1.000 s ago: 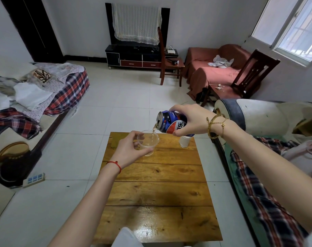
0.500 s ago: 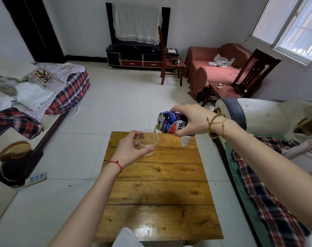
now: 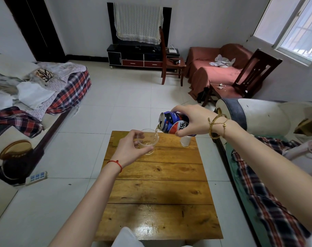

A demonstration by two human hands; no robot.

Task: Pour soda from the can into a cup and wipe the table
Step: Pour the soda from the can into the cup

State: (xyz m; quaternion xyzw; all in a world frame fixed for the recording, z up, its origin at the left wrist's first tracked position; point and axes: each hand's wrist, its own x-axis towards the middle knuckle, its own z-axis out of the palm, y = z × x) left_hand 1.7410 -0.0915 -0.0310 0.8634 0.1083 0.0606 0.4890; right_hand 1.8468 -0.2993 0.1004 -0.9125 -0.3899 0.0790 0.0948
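Now the right hand (image 3: 192, 120) grips the tipped can (image 3: 173, 123), soda streaming into the cup (image 3: 148, 143) the left hand (image 3: 132, 148) holds, seemingly above the table (image 3: 158, 184).

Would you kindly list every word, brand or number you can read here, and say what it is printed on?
"乐": white character on the blue soda can tilted in the right hand, beside a red, white and blue round logo.
Small print near the can's rim: too small to read.
Nothing else carries readable text.

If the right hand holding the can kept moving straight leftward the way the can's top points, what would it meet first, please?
Probably the clear plastic cup held by the left hand: the blue soda can in the right hand sits slightly higher, so depth is uncertain.
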